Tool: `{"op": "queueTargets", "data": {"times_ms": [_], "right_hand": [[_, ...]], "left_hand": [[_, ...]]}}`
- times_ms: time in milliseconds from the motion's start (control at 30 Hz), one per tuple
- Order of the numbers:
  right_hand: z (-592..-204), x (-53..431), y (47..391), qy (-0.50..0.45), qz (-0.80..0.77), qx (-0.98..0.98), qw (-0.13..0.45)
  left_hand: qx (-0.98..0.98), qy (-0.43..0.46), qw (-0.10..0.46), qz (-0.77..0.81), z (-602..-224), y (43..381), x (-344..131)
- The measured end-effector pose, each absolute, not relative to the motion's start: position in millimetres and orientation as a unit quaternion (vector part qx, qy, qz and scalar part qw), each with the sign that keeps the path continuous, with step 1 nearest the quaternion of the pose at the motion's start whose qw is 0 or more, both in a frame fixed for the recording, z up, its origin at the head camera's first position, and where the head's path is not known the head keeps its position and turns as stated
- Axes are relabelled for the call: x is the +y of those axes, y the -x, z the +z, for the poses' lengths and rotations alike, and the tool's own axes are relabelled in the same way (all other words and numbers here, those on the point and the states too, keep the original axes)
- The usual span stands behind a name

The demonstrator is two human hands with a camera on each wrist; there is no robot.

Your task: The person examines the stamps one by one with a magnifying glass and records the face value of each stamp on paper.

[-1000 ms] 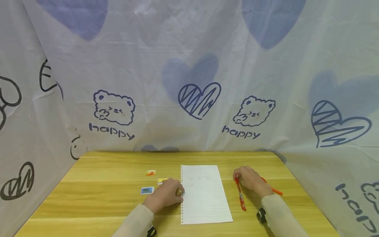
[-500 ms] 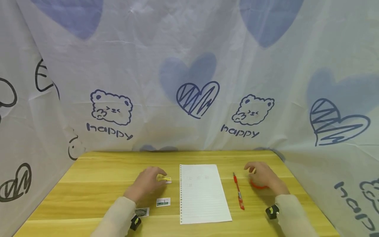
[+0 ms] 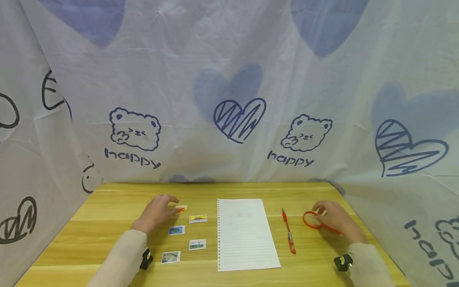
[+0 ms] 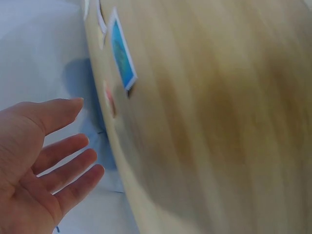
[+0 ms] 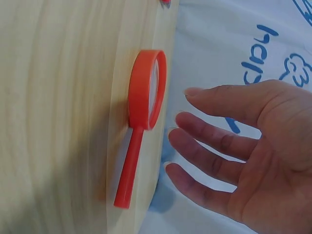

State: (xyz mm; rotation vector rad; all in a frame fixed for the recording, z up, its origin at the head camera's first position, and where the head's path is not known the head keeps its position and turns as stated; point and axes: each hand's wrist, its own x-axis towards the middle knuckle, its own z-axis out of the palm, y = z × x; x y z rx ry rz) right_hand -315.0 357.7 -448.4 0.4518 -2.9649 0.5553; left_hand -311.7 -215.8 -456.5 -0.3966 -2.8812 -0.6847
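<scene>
In the head view my left hand (image 3: 156, 213) hovers at the left by a small red-and-yellow stamp (image 3: 182, 208), fingers loosely extended and nothing in them. Its spread fingers (image 4: 73, 190) show in the left wrist view, apart from the blue stamp (image 4: 122, 53) on the wood. My right hand (image 3: 333, 215) is over the handle side of a red magnifying glass (image 3: 312, 220), overlapping it in the head view. Seen from the right wrist, the relaxed fingers stay apart from the magnifying glass (image 5: 141, 92), which lies on the table with its handle toward the lower left.
A lined sheet of punched paper (image 3: 247, 243) with faint writing lies mid-table. Right of it is a red pen (image 3: 288, 231). Other stamps lie left of the paper: a yellow one (image 3: 198, 219), a green landscape one (image 3: 197, 244) and a grey-green one (image 3: 171, 257). A printed curtain (image 3: 186, 79) rises behind.
My left hand has moved left from the paper's edge, past the yellow stamp, uncovering stamps. My right hand has let go of the pen and shifted right, over the magnifying glass.
</scene>
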Motion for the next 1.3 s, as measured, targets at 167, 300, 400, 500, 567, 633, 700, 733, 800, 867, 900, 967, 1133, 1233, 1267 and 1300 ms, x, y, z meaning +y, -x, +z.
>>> {"op": "queueTargets", "data": {"times_ms": [167, 300, 400, 500, 567, 633, 700, 733, 800, 867, 900, 967, 1133, 1233, 1267, 1300], "right_hand": [[-448, 366, 312, -0.142, 0.186, -0.971, 0.049], [-446, 370, 310, -0.144, 0.187, -0.971, 0.049], [-446, 373, 310, -0.142, 0.183, -0.972, 0.042], [-446, 376, 309, -0.134, 0.177, -0.974, 0.036], [-447, 378, 310, -0.132, 0.177, -0.975, 0.033], [-448, 379, 310, -0.130, 0.180, -0.974, 0.033], [-449, 380, 310, -0.126, 0.184, -0.974, 0.032], [-449, 382, 310, -0.124, 0.185, -0.974, 0.031], [-450, 384, 311, -0.118, 0.187, -0.975, 0.028], [-451, 385, 311, -0.110, 0.190, -0.975, 0.022], [-451, 386, 311, -0.108, 0.191, -0.975, 0.019], [-451, 387, 311, -0.103, 0.194, -0.975, 0.015], [-455, 390, 310, -0.099, 0.202, -0.974, -0.001], [-457, 391, 310, -0.097, 0.204, -0.974, -0.009], [-458, 391, 310, -0.097, 0.206, -0.974, -0.010], [-458, 391, 310, -0.096, 0.207, -0.973, -0.010]], "left_hand": [[-0.963, 0.132, 0.073, -0.222, -461, 314, -219], [-0.963, 0.145, 0.076, -0.214, -466, 319, -223], [-0.964, 0.149, 0.078, -0.206, -468, 323, -226], [-0.964, 0.156, 0.076, -0.200, -469, 326, -229], [-0.964, 0.153, 0.068, -0.206, -470, 327, -231], [-0.964, 0.152, 0.062, -0.208, -471, 328, -232], [-0.965, 0.146, 0.056, -0.212, -473, 329, -234], [-0.965, 0.143, 0.053, -0.215, -474, 330, -235], [-0.965, 0.143, 0.050, -0.215, -476, 331, -237], [-0.965, 0.142, 0.048, -0.217, -477, 333, -238], [-0.964, 0.143, 0.049, -0.218, -477, 334, -238], [-0.964, 0.143, 0.050, -0.217, -476, 336, -237], [-0.966, 0.139, 0.048, -0.211, -474, 338, -232], [-0.967, 0.132, 0.043, -0.213, -474, 338, -230], [-0.967, 0.128, 0.042, -0.215, -474, 338, -230], [-0.967, 0.124, 0.041, -0.217, -473, 338, -230]]}}
